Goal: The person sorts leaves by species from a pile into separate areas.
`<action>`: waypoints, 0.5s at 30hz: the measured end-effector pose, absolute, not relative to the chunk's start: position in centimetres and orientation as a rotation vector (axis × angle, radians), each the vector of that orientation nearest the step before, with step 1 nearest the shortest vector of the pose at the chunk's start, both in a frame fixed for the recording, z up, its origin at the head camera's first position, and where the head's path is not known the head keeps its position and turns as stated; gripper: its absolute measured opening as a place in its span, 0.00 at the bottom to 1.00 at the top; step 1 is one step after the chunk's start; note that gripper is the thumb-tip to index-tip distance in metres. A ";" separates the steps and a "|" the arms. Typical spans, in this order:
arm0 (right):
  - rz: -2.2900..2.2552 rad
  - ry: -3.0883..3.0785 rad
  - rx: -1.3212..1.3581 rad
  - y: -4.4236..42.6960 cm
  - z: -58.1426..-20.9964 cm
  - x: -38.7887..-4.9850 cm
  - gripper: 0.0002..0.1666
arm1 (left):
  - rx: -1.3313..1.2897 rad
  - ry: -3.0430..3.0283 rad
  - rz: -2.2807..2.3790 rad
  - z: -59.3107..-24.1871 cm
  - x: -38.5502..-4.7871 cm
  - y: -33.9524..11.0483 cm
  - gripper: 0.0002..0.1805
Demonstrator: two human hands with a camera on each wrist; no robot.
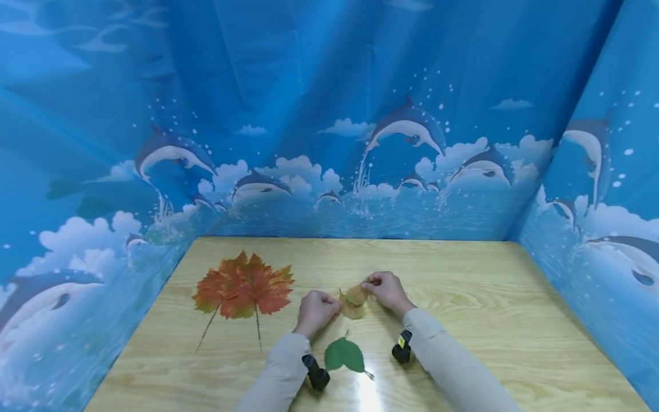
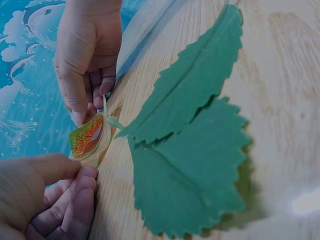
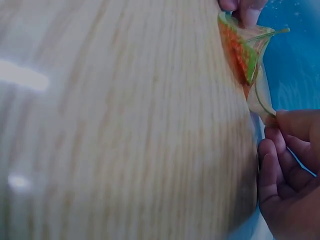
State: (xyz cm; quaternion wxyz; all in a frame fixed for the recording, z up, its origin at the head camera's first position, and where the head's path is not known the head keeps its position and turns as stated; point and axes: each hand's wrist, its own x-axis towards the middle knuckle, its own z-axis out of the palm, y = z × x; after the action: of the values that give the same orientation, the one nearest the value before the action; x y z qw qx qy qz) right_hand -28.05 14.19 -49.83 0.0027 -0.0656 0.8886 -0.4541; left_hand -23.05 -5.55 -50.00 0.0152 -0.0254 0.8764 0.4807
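Observation:
Two small translucent leaves, yellowish with orange and green, overlap between the hands. My left hand [image 1: 316,312] pinches the edge of the lower leaf [image 1: 352,312] between thumb and fingers. Opposite it, my right hand [image 1: 388,292] pinches the upper leaf [image 1: 357,294]; in the right wrist view its thumb and finger meet at a thin stem [image 3: 264,104]. Nearer the body, a pair of toothed green leaves [image 1: 344,353] lies on the table, close beneath the left wrist camera.
Large red-orange maple leaves [image 1: 247,286] with long dark stems lie on the left of the wooden table [image 1: 479,297]. A blue dolphin-print curtain [image 1: 319,103] rises behind the table and along both sides. Each wrist wears a small black camera.

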 end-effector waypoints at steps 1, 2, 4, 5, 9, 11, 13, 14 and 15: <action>-1.415 2.793 -0.220 14.2 -49.9 -28.1 0.03 | -0.082 2.723 1.495 -50.0 -23.1 -5.5 0.06; -1.404 2.798 -0.234 14.2 -49.9 -28.1 0.03 | -0.080 2.725 1.494 -50.0 -23.1 -5.5 0.05; -1.380 2.802 -0.251 14.1 -49.9 -28.0 0.03 | -0.071 2.731 1.497 -50.0 -23.0 -5.5 0.05; -1.370 2.802 -0.257 14.1 -49.9 -28.1 0.03 | -0.067 2.736 1.497 -50.0 -23.0 -5.5 0.05; -1.340 2.812 -0.255 14.0 -49.9 -28.0 0.02 | -0.064 2.739 1.498 -50.0 -23.0 -5.5 0.04; -1.335 2.815 -0.254 14.0 -49.9 -27.9 0.02 | -0.071 2.739 1.499 -50.0 -23.0 -5.4 0.04; -1.334 2.820 -0.256 13.9 -49.9 -27.8 0.02 | -0.078 2.736 1.502 -50.0 -23.0 -5.4 0.04; -1.334 2.821 -0.258 13.9 -49.8 -27.8 0.03 | -0.081 2.738 1.502 -50.0 -23.0 -5.4 0.04; -1.335 2.823 -0.261 13.9 -49.8 -27.8 0.03 | -0.084 2.739 1.501 -50.0 -23.0 -5.3 0.04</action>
State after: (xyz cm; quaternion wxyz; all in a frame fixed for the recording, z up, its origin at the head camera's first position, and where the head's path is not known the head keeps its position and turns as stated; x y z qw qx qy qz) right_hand -27.79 13.88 -49.81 0.0040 -0.0834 0.9008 -0.4261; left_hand -22.97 -5.35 -49.97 0.0085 -0.0269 0.8766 0.4804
